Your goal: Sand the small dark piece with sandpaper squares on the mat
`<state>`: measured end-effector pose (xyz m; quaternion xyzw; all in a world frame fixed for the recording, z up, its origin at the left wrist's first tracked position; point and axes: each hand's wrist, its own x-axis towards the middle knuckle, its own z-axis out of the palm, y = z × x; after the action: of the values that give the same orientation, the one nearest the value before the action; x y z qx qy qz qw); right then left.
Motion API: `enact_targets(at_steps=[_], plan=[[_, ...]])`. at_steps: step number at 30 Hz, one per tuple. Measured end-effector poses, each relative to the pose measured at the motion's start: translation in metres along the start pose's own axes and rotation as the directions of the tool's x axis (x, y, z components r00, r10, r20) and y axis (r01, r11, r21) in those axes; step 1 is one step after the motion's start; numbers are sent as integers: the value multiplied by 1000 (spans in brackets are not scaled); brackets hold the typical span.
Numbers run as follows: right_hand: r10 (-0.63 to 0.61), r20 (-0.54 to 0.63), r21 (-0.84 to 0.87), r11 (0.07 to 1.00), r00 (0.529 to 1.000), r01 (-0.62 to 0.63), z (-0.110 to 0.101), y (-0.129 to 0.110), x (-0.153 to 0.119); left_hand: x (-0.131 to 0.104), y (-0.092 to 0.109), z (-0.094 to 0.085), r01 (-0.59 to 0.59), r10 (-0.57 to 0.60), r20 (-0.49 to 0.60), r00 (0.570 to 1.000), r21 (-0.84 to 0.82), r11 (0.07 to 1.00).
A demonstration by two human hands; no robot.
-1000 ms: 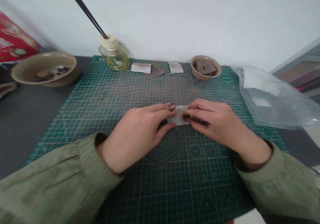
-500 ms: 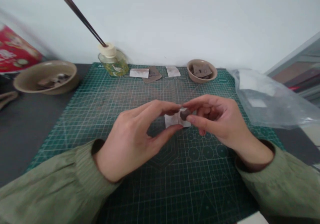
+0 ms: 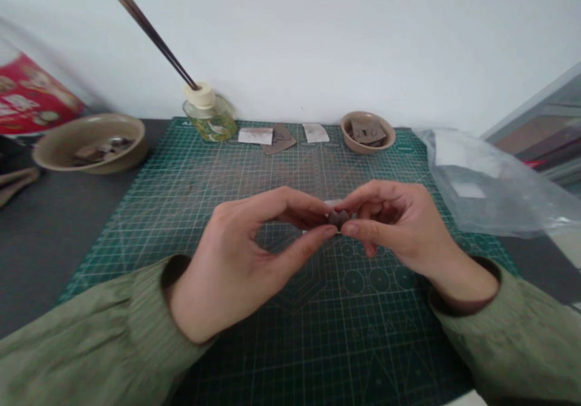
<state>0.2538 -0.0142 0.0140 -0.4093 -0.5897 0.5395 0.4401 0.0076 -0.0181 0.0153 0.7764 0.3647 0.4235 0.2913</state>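
Observation:
A small grey-brown fragment (image 3: pixel 338 218), perhaps a pottery sherd, is pinched between both hands above the cutting mat. My left hand (image 3: pixel 247 261) has its thumb and fingertips on the left side of the fragment. From the right, my right hand (image 3: pixel 403 221) grips it between thumb and index finger, the other fingers curled. Behind the fingertips a slip of white paper (image 3: pixel 334 202) shows in part; the hands cover most of it.
A green cutting mat (image 3: pixel 290 345) covers the table. Along its back edge are a reed diffuser (image 3: pixel 209 118), a folded white paper (image 3: pixel 255 135), a flat brown fragment (image 3: pixel 279 140), another paper (image 3: pixel 316 132) and a small bowl of fragments (image 3: pixel 368 146). A larger bowl (image 3: pixel 93 165) stands left, a plastic bag (image 3: pixel 490 194) right.
My left thumb and fingertips have closed in on the fragment, which my right hand was holding. Both hands sit slightly lower in view and now hide more of the white paper.

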Motion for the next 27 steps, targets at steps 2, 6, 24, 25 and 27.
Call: enact_targets(at_steps=[2, 6, 24, 25, 27], plan=[[4, -5, -6, 1000, 1000, -4, 0, 0, 0, 1, 0, 1, 55, -55, 5, 998, -98, 994], [15, -11, 30, 999, 1000, -14, 0, 1, 0, 3, 0, 2, 128, -125, 29, 992, -257, 958], [-386, 320, -789, 397, 865, 469, -17, 16, 5, 1, -31, 1, -189, 51, 284, 958, 484, 855], [-375, 345, -798, 366, 861, 479, -18, 16, 5, 0, -32, 1, -192, 47, 292, 955, 489, 851], [-360, 380, -807, 320, 852, 495, -19, 17, 5, 0, -33, 3, -194, 47, 295, 954, 494, 848]])
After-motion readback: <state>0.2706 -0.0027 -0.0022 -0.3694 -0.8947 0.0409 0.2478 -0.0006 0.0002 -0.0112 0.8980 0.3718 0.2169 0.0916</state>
